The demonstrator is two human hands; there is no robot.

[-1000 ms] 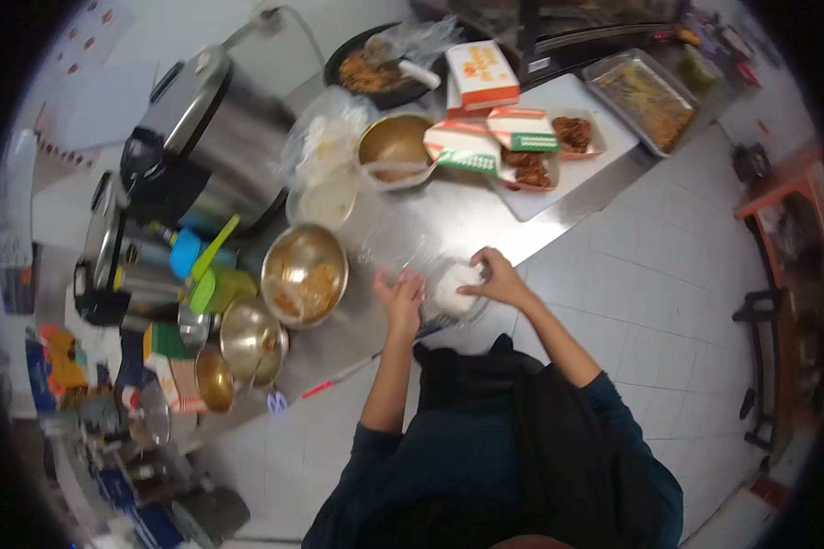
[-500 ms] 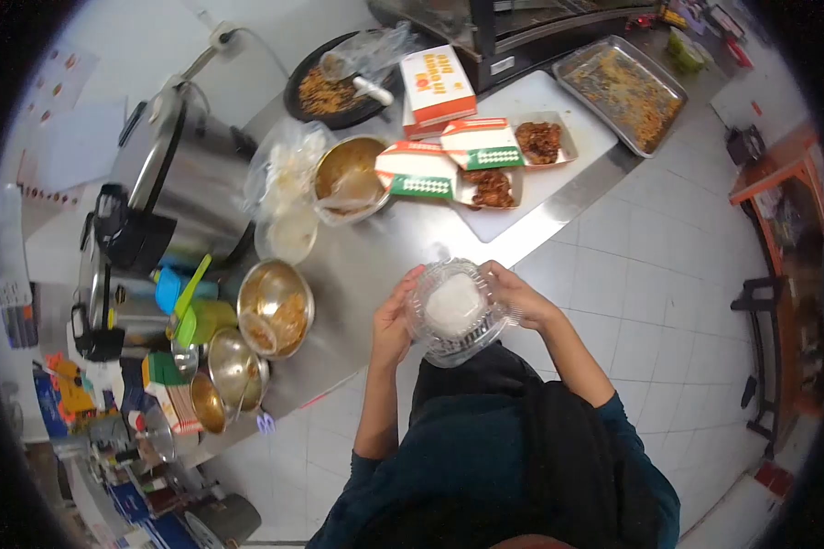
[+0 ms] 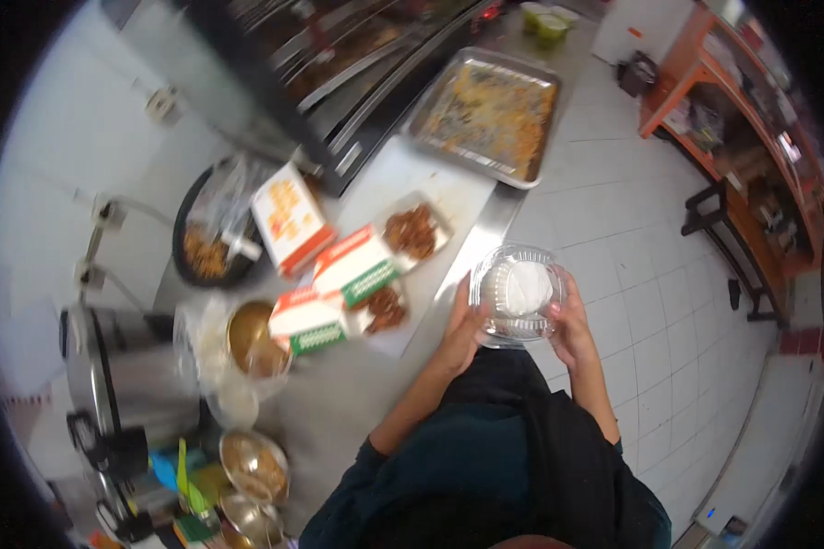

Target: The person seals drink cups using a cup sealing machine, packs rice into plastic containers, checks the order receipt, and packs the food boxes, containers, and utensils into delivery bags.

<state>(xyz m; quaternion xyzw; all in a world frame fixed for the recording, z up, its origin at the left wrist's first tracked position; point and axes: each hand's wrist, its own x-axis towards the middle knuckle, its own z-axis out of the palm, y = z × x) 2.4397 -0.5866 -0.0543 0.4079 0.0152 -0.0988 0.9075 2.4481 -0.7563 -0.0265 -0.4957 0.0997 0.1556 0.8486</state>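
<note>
A clear plastic clamshell container (image 3: 508, 331) is held in front of my body, with a white rounded mound that looks like rice (image 3: 527, 287) inside. My left hand (image 3: 465, 328) grips its left side, fingers closed at the rim. On the opposite side, my right hand (image 3: 571, 322) is closed around the edge. The container appears to have its lid down, though glare and blur obscure the seam. Left of my hands, two paper food boxes hold dark glazed meat pieces, the upper portion (image 3: 412, 232) and the lower portion (image 3: 382, 311).
A white cutting board (image 3: 467, 197) lies under the open boxes. Beyond it sits a metal tray (image 3: 494, 114) of crumbs. A closed orange-and-white box (image 3: 291, 220), black pan (image 3: 186, 252) and metal bowls (image 3: 256, 467) stand leftward. An orange shelf (image 3: 687, 87) is at the right.
My view has turned to the right, so the counter items shift left and down in it. Both hands still hold the container, which now sits further right in view.
</note>
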